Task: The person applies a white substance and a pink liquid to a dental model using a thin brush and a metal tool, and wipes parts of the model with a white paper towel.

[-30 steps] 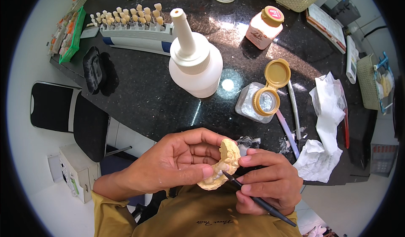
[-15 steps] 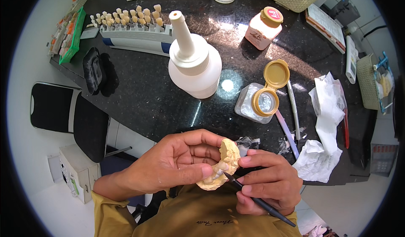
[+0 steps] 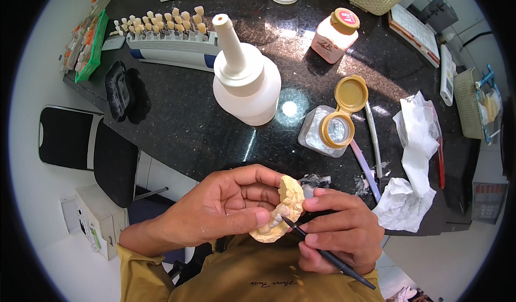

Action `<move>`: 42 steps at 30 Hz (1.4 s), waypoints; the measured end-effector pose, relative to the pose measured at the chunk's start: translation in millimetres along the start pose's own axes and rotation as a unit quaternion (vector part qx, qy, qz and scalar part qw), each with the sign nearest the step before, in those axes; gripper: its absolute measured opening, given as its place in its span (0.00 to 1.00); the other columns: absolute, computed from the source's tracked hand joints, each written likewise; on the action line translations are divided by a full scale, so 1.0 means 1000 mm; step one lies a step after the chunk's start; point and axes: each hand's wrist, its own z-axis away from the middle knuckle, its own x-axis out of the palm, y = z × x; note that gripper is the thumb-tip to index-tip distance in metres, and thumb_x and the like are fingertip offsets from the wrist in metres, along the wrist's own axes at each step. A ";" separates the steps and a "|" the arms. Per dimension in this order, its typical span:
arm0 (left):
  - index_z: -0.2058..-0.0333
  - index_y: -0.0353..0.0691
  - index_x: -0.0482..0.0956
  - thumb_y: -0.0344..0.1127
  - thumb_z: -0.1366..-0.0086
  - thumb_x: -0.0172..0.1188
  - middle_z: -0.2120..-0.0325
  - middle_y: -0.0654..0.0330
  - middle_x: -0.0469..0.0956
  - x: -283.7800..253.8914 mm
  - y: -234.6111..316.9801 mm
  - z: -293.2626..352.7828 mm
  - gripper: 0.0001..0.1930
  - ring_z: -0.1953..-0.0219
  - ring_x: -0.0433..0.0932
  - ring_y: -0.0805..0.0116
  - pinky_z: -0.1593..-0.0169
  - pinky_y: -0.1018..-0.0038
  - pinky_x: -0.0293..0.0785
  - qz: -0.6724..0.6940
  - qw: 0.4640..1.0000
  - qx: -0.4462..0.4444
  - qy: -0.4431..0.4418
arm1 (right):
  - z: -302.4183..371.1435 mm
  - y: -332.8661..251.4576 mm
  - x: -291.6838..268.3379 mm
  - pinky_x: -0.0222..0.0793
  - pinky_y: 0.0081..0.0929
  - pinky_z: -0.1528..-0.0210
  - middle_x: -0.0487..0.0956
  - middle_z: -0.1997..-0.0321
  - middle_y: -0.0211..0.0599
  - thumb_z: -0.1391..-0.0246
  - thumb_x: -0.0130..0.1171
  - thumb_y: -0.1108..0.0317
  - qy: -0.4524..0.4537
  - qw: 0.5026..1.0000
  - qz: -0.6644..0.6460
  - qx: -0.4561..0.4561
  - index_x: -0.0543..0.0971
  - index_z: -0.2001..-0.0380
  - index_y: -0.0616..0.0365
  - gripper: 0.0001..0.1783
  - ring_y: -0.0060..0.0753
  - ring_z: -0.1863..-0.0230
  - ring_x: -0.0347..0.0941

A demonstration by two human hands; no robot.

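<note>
A pale yellow plaster dental cast (image 3: pixel 291 193) is gripped by my left hand (image 3: pixel 223 202), the thumb pressed on its near side and the fingers behind it. Whitish teeth (image 3: pixel 277 216) show along the cast beside the thumb tip. My right hand (image 3: pixel 344 229) pinches a slim black pointed tool (image 3: pixel 336 260), whose tip rests at or very close to these teeth. The right fingertips also meet the cast's right edge. Just beyond the hands stands a clear square jar (image 3: pixel 317 132) with its gold flip lid (image 3: pixel 352 93) raised.
Around the black countertop (image 3: pixel 188 124) stand a white nozzle bottle (image 3: pixel 247 87), a tooth shade guide (image 3: pixel 174 49) and a pink gold-capped bottle (image 3: pixel 333 38). A purple stick (image 3: pixel 366 173), a grey stick (image 3: pixel 374 141) and crumpled tissue (image 3: pixel 411 167) lie right. A black chair (image 3: pixel 113 157) is at left.
Both hands hold nearly the same pose. The cast and the black tool have shifted very slightly left; the tool's tip stays at the teeth.
</note>
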 end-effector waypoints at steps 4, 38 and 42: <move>0.41 0.27 0.62 0.35 0.37 0.64 0.50 0.47 0.75 0.000 -0.001 0.000 0.31 0.47 0.77 0.62 0.43 0.69 0.74 0.002 1.000 0.000 0.000 | 0.000 0.000 0.000 0.80 0.43 0.52 0.82 0.71 0.39 0.63 0.73 0.75 0.000 1.000 -0.004 0.002 0.81 0.70 0.61 0.13 0.49 0.59 0.82; 0.42 0.28 0.64 0.31 0.42 0.67 0.52 0.51 0.75 0.004 0.004 0.000 0.31 0.50 0.79 0.65 0.44 0.71 0.75 -0.009 1.000 0.016 -0.002 | 0.003 0.002 -0.001 0.81 0.43 0.55 0.82 0.71 0.41 0.64 0.74 0.76 0.012 0.998 -0.056 0.005 0.80 0.69 0.61 0.15 0.53 0.60 0.83; 0.42 0.28 0.64 0.30 0.42 0.67 0.52 0.51 0.75 0.005 0.004 0.000 0.31 0.50 0.78 0.65 0.44 0.71 0.75 -0.011 1.000 0.015 0.002 | 0.003 0.002 -0.001 0.81 0.43 0.55 0.82 0.71 0.41 0.64 0.74 0.76 0.008 0.998 -0.056 0.006 0.80 0.69 0.61 0.15 0.54 0.60 0.83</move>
